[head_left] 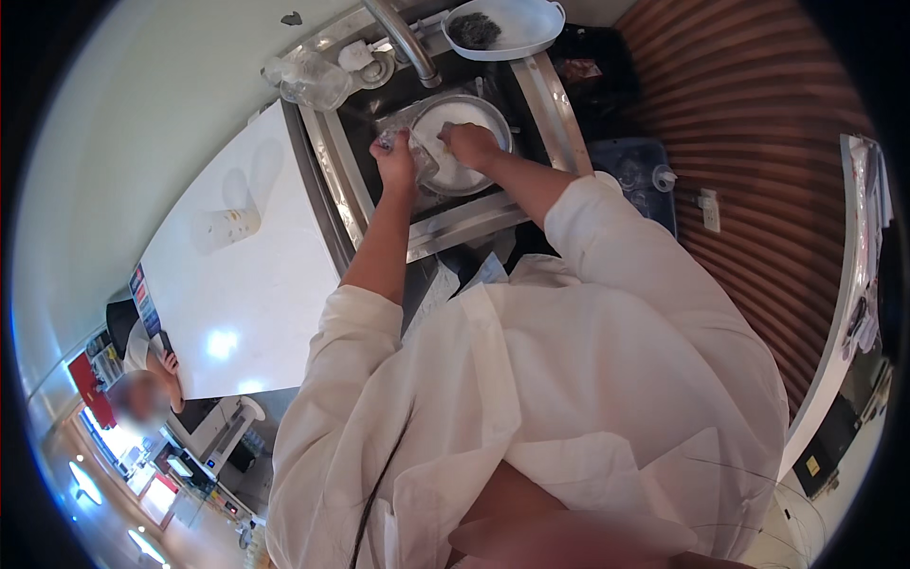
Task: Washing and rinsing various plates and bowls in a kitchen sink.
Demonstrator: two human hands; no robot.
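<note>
A round metal basin (510, 131) with white, foamy-looking contents stands in the stainless steel sink (558, 114). Over its left rim, my left hand (395, 158) grips a crumpled piece of clear plastic (426, 163). Above the basin's middle, my right hand (468, 144) is curled with the fingertips close together; whatever lies between them is too small to tell. More clear plastic lies beneath the basin's left side. The metal faucet (412, 46) arches over the back of the sink.
Clear plastic containers (316, 82) stand at the sink's back left corner. A white oval tub (530, 28) holding a dark scouring pad (475, 30) rests at the back right. Left is a white table (270, 306) with a patterned cup (242, 222); another person (160, 370) is beyond it.
</note>
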